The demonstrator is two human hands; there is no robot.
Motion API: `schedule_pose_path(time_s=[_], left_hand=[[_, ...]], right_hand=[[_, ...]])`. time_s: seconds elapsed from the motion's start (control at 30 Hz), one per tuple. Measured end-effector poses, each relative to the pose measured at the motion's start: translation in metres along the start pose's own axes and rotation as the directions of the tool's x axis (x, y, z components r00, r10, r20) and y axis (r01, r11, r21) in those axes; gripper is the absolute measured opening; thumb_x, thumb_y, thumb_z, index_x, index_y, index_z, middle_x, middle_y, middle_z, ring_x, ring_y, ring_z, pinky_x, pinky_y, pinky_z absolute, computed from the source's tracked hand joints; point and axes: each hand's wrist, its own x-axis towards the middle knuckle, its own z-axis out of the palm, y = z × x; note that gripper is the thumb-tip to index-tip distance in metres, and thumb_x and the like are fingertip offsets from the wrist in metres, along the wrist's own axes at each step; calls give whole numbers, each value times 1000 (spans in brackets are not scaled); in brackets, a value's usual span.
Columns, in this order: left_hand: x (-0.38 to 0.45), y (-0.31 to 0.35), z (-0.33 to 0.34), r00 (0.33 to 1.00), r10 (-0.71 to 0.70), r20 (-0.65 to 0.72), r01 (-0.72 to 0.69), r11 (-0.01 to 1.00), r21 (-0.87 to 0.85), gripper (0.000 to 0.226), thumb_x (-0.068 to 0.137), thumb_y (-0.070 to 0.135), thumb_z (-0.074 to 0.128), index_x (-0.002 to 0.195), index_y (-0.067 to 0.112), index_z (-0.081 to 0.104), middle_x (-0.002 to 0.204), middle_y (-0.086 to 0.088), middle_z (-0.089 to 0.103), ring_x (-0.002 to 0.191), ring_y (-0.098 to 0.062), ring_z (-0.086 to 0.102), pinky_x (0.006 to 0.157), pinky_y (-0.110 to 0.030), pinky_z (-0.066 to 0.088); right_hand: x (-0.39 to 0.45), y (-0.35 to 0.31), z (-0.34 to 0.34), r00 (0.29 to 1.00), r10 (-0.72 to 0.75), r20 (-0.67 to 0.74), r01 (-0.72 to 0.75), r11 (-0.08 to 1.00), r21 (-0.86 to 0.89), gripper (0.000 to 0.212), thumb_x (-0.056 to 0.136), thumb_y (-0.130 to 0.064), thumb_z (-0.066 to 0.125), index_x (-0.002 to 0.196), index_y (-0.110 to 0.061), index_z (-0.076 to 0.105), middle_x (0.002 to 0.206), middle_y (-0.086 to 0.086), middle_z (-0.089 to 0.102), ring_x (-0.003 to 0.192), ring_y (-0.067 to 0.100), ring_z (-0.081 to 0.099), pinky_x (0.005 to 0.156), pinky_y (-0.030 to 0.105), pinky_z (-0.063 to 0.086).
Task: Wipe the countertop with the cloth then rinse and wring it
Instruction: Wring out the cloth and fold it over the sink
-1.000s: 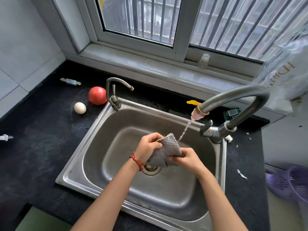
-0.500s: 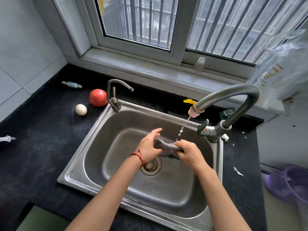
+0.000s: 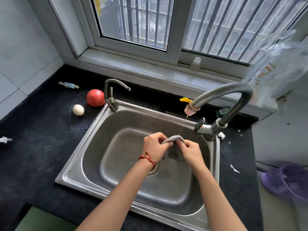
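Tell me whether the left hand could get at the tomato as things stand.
Probably yes: the tomato sits on open countertop left of the sink, nothing between, but the left hand grips the cloth.

**Readable text: one partial print**

Clear plastic bag (image 3: 273, 67) at right, by the window: gold vertical lettering, partial, reads roughly "IDR…", rest lost in creases. Green packet (image 3: 222, 111) behind the big tap: print too small to read.
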Motion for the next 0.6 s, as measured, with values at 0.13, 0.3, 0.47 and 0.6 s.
schedule_pose_path(time_s=[0.13,0.3,0.47,0.6], left_hand=[[-7,7,3,985,-54,161,84,978,-189,21,71,17,65,89,8,71,69,6,64,63,2,61,68,-15,55],[-4,-4,-14,960,-35,277,152,898,-413,41,68,-13,41,98,-5,67,73,0,68,61,0,65,59,-13,54],[-1,-21,-13,869,117,481,41,951,-306,90,56,10,70,137,22,33,127,16,47,113,11,45,85,3,36],[-2,-19,0,778,170,605,68,934,-350,85,44,19,84,115,43,43,111,15,58,102,4,58,89,-13,47]], right_hand=[[-8,-5,7,959,110,261,-245,786,568,41,93,-41,40,84,-11,67,79,10,70,70,21,66,65,33,53],[-7,-6,-1,990,-48,136,12,966,258,31,82,-33,62,90,-3,63,82,11,66,80,24,61,74,37,48],[-9,-24,-9,981,2,196,-100,866,490,24,73,-21,51,73,-1,64,70,14,64,68,26,58,67,36,46],[-3,-29,-19,930,95,356,-331,641,692,24,81,-19,42,73,-4,59,60,7,61,56,18,58,58,28,47]])
